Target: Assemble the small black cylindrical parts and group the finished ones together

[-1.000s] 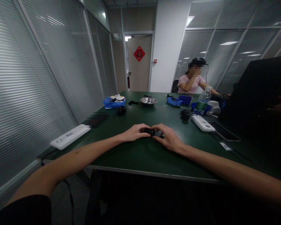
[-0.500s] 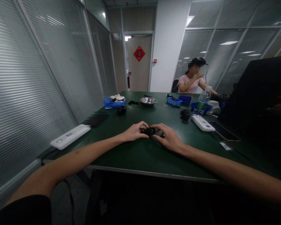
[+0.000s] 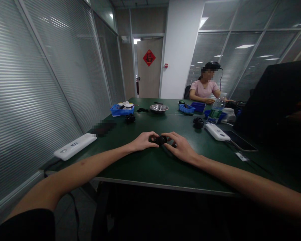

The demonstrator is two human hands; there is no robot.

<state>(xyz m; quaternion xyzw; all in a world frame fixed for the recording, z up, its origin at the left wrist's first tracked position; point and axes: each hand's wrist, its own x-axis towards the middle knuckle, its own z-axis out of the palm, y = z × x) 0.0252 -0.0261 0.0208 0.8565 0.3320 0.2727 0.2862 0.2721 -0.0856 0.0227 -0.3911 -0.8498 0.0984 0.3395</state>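
Observation:
A small dark, rounded object (image 3: pixel 162 140) lies between my hands over the middle of the green table (image 3: pixel 140 167); its exact kind is too dark to make out. My left hand (image 3: pixel 144 141) curls its thumb and fingers round the left end of it. From the other side, the fingertips and thumb of my right hand (image 3: pixel 182 148) close on its right end. Part of the object is hidden behind the fingers. Farther off stand two dark clusters of rounded parts, one to the left (image 3: pixel 130 118) and one to the right (image 3: pixel 198 123).
A metal bowl (image 3: pixel 159 108) and a filled blue basket (image 3: pixel 122 109) stand toward the back. At right are a water bottle (image 3: pixel 215 112), a white power bank (image 3: pixel 217 132) and a phone (image 3: pixel 240 140). A white device (image 3: pixel 76 146) lies left. Across the table sits a person (image 3: pixel 204 88).
My left fingers have shifted slightly around the dark object; my right hand stays nearly in place. The person across the table has lowered a raised hand to the tabletop.

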